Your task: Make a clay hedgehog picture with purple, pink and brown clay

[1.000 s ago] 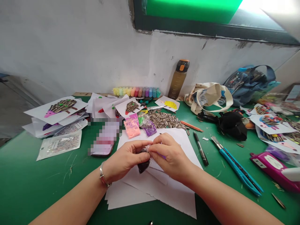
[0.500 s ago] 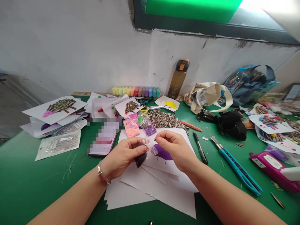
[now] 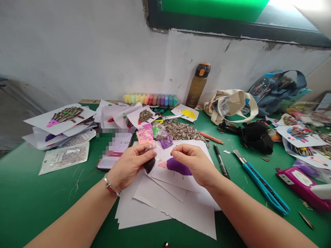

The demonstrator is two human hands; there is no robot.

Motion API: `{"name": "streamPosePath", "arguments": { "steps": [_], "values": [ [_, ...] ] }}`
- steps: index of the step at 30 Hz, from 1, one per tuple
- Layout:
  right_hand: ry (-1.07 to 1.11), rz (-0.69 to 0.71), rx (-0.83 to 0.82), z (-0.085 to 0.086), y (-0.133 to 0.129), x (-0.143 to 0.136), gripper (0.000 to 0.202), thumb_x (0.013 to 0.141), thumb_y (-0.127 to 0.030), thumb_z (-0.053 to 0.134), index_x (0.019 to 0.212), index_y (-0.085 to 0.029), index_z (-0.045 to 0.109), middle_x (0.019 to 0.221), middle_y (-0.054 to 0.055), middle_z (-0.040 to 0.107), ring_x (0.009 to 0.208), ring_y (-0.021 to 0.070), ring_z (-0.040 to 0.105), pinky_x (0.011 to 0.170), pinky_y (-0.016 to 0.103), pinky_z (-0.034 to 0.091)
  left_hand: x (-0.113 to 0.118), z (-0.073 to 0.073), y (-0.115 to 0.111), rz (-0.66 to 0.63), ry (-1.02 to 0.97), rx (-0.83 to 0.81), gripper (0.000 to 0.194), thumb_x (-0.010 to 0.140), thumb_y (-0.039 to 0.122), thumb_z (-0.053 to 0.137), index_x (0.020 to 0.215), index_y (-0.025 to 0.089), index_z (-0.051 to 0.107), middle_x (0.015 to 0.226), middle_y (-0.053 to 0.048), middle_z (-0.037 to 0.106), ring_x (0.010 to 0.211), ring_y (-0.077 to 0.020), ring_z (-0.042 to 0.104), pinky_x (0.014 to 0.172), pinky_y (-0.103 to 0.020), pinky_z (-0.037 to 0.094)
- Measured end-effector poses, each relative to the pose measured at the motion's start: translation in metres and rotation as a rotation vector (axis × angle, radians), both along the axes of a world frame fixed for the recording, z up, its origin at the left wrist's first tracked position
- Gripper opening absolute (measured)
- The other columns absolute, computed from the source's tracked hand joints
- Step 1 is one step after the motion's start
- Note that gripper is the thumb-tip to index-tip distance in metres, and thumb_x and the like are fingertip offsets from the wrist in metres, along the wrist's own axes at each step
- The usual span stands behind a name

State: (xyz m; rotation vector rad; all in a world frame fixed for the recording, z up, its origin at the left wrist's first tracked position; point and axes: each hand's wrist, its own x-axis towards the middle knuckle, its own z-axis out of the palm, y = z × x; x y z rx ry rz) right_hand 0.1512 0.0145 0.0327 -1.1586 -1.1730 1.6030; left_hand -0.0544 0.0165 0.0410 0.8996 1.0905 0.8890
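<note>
With the purple clay-like body (image 3: 178, 168) as clock centre and twelve at the wall, I see, between nine and ten, a stack of paper pictures (image 3: 62, 119), the top one ridged with striped seeds. Below it, at nine, lies a flat, crinkled packet (image 3: 66, 158), its label too small to read. Nearer in, the phone (image 3: 117, 148) shows "5:07"; the rest is blurred or pixelated. Just left of centre, the left hand (image 3: 129, 163) grips a soft, dark bag (image 3: 149, 166) between thumb and fingers, its clear plastic crumpled loosely upward. The smooth purple body, with a pink snout, lies on a white sheet (image 3: 161, 181) whose edges overlap other papers. At twelve sits a heap of striped seeds (image 3: 184, 131). The right hand (image 3: 192, 163) hovers over the body, fingers curled, thumb and forefinger pinched; I can't tell whether the dark speck there is held. At three lies a slim black pen (image 3: 219, 156).
</note>
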Motion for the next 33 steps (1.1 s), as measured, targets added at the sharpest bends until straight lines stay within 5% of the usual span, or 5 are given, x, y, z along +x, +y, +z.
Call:
{"name": "streamPosePath", "arguments": {
  "steps": [14,22,33],
  "values": [
    [0.156,-0.013,0.006,-0.002,0.000,0.002,0.025,0.086,-0.041,0.063,0.076,-0.019,0.057,0.074,-0.002,0.059,0.064,0.0085,0.058,0.063,0.023,0.050,-0.006,-0.016,0.006,-0.050,0.206,0.199,0.026,0.078,0.039,0.072,0.086,0.015,0.065,0.081,-0.001,0.061,0.070,-0.0135,0.051,0.063,-0.026,0.041],
    [0.190,-0.020,-0.048,-0.005,0.001,0.003,0.021,0.074,-0.025,0.077,0.083,-0.020,0.059,0.076,0.000,0.069,0.069,0.0130,0.067,0.068,0.028,0.055,-0.005,-0.014,0.006,-0.059,0.212,0.203,0.025,0.078,0.039,0.071,0.083,0.016,0.064,0.074,0.001,0.057,0.064,-0.0120,0.048,0.058,-0.025,0.039],
    [0.054,0.015,0.061,-0.005,0.002,0.002,0.017,0.079,-0.034,0.071,0.080,-0.018,0.066,0.068,0.000,0.066,0.061,0.0106,0.063,0.063,0.026,0.052,-0.005,-0.013,0.007,-0.028,0.239,0.199,0.026,0.075,0.040,0.072,0.075,0.015,0.063,0.068,0.002,0.053,0.061,-0.0109,0.045,0.055,-0.024,0.037]
  ]
}}
